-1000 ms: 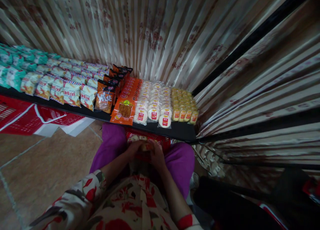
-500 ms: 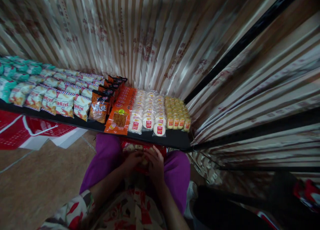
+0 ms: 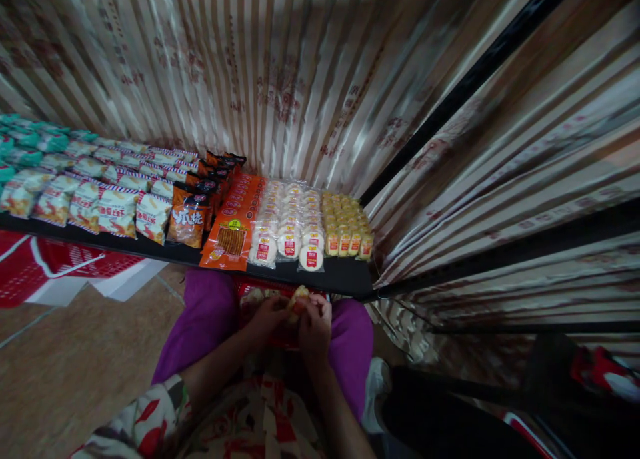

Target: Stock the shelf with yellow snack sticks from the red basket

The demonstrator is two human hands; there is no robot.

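My left hand (image 3: 267,314) and my right hand (image 3: 316,322) meet over a red basket (image 3: 260,292) that rests on my lap between purple trouser legs. Both hands are closed on a small yellow wrapped snack pack (image 3: 299,299), raised a little above the basket. Just beyond, on the black shelf (image 3: 345,282), lie rows of small yellow packs (image 3: 347,232) at the right end, round white cakes (image 3: 287,229) beside them, and an orange flat pack (image 3: 233,229).
Further left on the shelf lie dark orange bags (image 3: 187,214), white-and-red snack bags (image 3: 117,209) and green packs (image 3: 23,156). Striped curtain fabric (image 3: 300,79) hangs behind and to the right. Red baskets (image 3: 35,266) sit on the tiled floor at left.
The view has shifted slightly down and right. My hands have lifted the small yellow pack a little out of the basket.
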